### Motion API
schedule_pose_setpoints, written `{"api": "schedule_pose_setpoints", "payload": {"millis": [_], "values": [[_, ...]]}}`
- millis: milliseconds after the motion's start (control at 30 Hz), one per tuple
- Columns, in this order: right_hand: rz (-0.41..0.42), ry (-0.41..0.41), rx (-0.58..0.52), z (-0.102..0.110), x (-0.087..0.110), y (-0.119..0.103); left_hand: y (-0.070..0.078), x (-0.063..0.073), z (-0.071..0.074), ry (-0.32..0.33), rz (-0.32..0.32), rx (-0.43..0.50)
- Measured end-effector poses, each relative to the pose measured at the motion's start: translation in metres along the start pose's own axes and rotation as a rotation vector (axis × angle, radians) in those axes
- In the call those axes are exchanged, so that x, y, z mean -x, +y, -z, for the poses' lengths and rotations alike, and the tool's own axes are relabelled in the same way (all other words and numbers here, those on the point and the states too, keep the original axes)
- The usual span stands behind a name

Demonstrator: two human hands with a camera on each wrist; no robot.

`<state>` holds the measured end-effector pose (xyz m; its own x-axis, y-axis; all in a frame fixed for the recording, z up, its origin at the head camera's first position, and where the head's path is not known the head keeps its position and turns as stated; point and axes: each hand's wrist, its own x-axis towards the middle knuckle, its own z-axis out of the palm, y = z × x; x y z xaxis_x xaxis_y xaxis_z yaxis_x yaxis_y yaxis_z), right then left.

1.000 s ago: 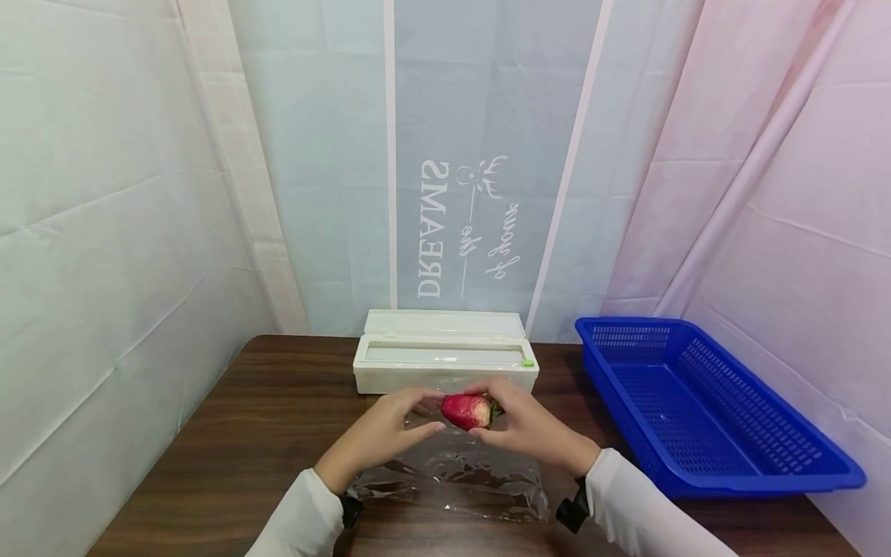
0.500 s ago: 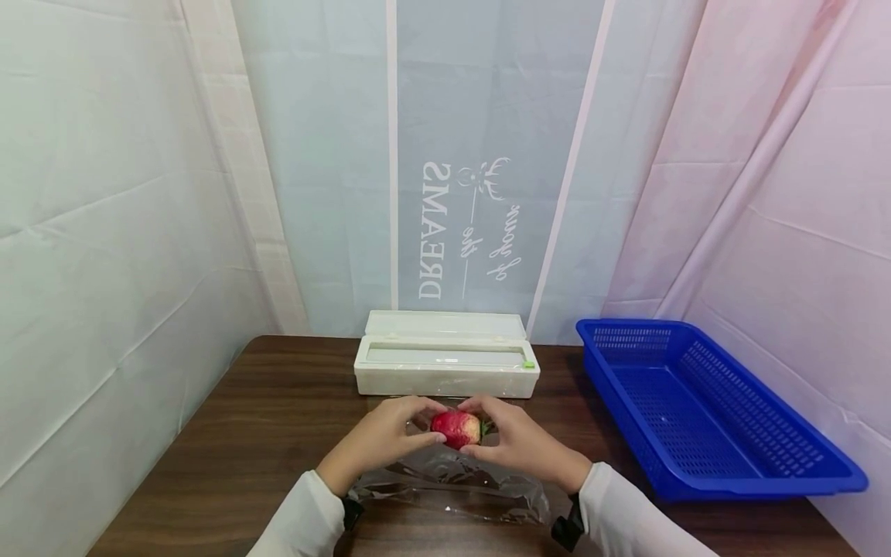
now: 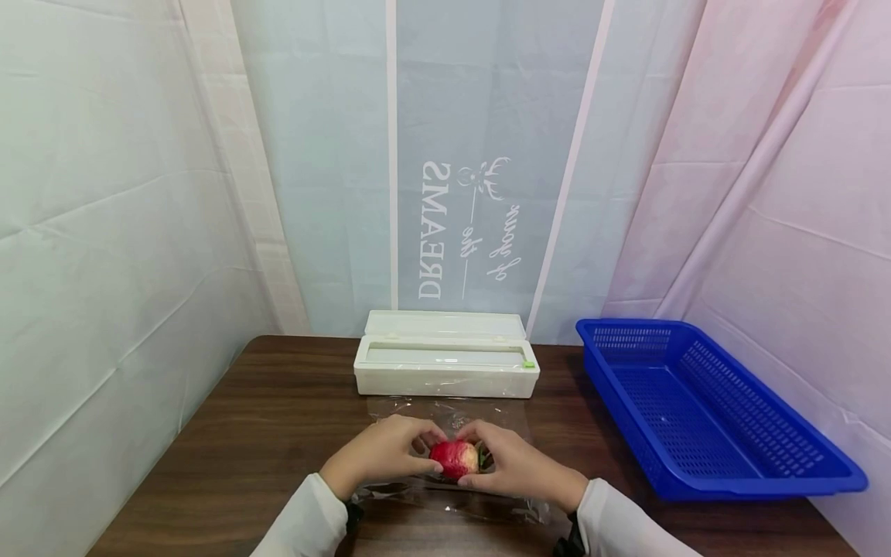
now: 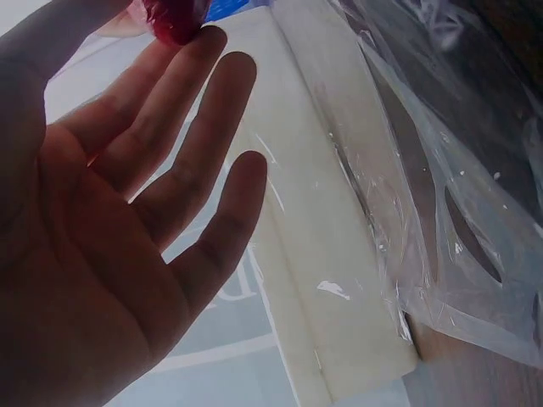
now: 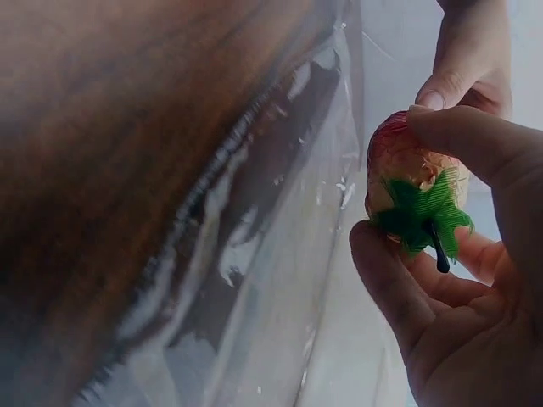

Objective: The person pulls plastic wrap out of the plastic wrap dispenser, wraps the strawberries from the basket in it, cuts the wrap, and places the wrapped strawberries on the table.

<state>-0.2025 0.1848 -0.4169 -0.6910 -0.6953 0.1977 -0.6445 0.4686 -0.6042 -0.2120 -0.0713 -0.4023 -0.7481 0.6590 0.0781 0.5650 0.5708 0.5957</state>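
Note:
A red strawberry [image 3: 454,459] with a pale top and a green leafy cap [image 5: 424,212] lies on its side between both hands, over the clear plastic film on the table. My left hand [image 3: 385,455] pinches its red tip between thumb and fingers; in the left wrist view the other fingers [image 4: 221,229] spread away from it. At the leafy end, my right hand [image 3: 518,468] holds it between thumb and fingertips. Transparent cling film [image 3: 480,507] stretches under the hands from the white wrap dispenser [image 3: 445,382]. Whether the strawberry touches the film cannot be told.
The dispenser's lid [image 3: 445,324] stands raised at the table's back edge, and a green slider [image 3: 529,364] sits at its right end. A blue perforated basket [image 3: 724,486] stands to the right on the dark wooden table [image 3: 278,433]. Fabric walls surround the table.
Both hands have brought the strawberry down and nearer, toward the film. My left fingers, slightly apart from the strawberry at first, now touch its tip. The dispenser and basket stay put.

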Motion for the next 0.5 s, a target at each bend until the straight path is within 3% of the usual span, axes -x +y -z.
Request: {"api": "schedule_pose_setpoints", "payload": {"millis": [500], "values": [[-0.05, -0.076, 0.013, -0.0106, 0.0013, -0.0035, -0.0021, 0.0038, -0.0061, -0.081, 0.018, 0.029]]}}
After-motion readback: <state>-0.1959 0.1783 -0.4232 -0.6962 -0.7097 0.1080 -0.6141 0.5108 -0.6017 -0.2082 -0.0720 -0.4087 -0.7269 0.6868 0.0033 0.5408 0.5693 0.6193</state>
